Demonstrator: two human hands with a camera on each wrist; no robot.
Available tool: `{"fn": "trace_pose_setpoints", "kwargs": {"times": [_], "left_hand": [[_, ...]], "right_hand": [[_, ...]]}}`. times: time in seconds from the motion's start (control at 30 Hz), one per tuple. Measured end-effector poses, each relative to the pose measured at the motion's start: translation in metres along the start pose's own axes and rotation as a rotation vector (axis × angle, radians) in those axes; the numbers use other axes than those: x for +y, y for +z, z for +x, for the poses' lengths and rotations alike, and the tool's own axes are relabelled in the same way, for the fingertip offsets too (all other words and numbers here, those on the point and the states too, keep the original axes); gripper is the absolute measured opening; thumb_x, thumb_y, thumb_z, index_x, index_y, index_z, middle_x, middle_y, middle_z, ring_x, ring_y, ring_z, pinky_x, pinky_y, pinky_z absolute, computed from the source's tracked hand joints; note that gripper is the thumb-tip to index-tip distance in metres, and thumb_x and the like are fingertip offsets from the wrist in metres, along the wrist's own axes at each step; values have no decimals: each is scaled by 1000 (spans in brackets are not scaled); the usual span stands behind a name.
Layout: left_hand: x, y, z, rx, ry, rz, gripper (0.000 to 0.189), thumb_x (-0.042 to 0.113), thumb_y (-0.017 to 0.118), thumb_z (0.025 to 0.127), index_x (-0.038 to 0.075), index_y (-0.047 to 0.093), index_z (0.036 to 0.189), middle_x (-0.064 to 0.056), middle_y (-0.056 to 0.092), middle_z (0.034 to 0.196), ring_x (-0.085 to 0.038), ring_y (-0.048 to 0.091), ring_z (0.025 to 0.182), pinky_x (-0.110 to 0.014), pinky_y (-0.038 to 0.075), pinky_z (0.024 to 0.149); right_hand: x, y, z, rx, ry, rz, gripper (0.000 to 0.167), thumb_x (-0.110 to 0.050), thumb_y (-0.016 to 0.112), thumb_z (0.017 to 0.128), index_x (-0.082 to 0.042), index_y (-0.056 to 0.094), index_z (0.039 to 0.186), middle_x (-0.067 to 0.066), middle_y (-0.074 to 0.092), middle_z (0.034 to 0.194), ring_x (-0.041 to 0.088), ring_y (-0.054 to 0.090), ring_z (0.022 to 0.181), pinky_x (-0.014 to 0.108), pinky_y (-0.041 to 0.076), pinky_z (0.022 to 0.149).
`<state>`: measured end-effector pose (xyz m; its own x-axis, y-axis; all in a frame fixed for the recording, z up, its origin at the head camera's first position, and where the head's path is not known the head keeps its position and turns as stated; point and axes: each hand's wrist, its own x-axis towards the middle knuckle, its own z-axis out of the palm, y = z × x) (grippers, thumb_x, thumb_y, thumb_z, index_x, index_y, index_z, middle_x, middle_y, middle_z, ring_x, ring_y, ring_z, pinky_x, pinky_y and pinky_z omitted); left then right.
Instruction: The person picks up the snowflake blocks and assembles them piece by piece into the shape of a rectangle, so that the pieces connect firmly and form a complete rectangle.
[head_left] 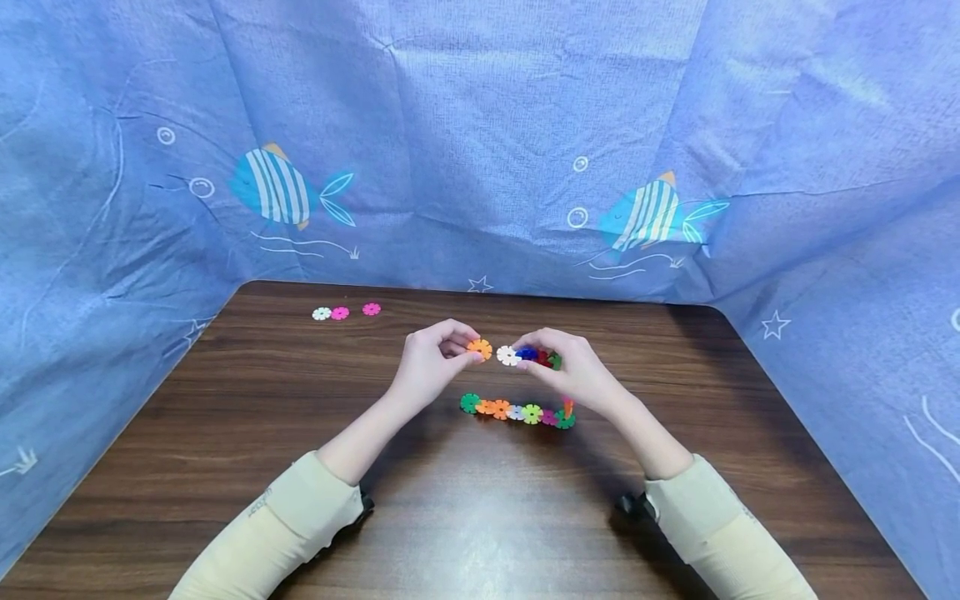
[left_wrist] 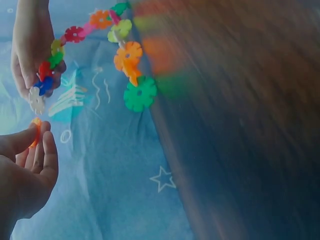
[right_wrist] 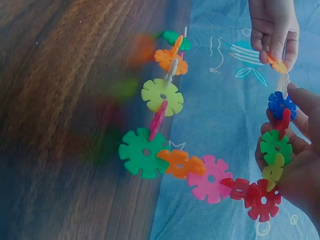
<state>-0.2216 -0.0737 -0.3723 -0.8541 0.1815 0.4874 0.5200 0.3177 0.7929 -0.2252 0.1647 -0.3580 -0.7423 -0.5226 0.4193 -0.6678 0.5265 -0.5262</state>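
Observation:
Between thumb and fingers, my left hand [head_left: 420,367] pinches an orange snowflake disc [head_left: 480,349], a flat plastic piece with notches round its rim. My right hand [head_left: 577,371] holds one end of a chain of interlocked snowflake discs, close to its white end disc [head_left: 507,356]. A small gap parts the orange disc from the white one in the head view. Behind the white disc come a blue disc [right_wrist: 282,105], a red one and a green one [right_wrist: 276,146], partly among the right fingers. The chain loops round to a large green disc [left_wrist: 140,94] at its other end.
On the brown wooden table [head_left: 247,400], at the back left, lie a loose white disc [head_left: 321,314] and two pink discs [head_left: 371,309]. A blue cloth [head_left: 480,150] printed with fish hangs behind the table and along its sides.

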Motion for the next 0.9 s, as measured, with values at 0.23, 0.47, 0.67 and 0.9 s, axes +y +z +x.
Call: {"fn": "trace_pose_setpoints", "kwargs": {"times": [0.23, 0.47, 0.67, 0.9], "left_hand": [[2, 5, -2, 12, 10, -30, 19, 9, 79, 75, 9, 68, 91, -3, 70, 82, -9, 66, 70, -23, 55, 65], [4, 8, -3, 2, 21, -9, 18, 11, 79, 76, 10, 68, 90, -2, 70, 82, -8, 65, 69, -22, 54, 64], [4, 10, -3, 13, 36, 1, 18, 9, 79, 75, 10, 68, 90, -2, 71, 82, -8, 65, 68, -23, 54, 63], [3, 12, -2, 7, 32, 29, 15, 11, 78, 77, 11, 69, 88, 0, 71, 80, -6, 63, 66, -22, 53, 61]], "right_hand": [[1, 3, 1, 13, 4, -10, 28, -29, 70, 86, -16, 68, 110, -5, 68, 104, 8, 62, 99, 33, 51, 85], [1, 5, 1, 37, -19, -22, 25, -28, 72, 84, -16, 71, 106, -7, 68, 95, 6, 62, 88, 29, 51, 75], [-3, 5, 2, 36, -22, -23, 23, -27, 72, 84, -15, 71, 104, -5, 68, 92, 7, 61, 82, 28, 50, 70], [-3, 7, 3, 29, 0, -11, 22, -27, 73, 83, -15, 72, 101, -5, 68, 90, 6, 58, 76, 25, 50, 64]]}}
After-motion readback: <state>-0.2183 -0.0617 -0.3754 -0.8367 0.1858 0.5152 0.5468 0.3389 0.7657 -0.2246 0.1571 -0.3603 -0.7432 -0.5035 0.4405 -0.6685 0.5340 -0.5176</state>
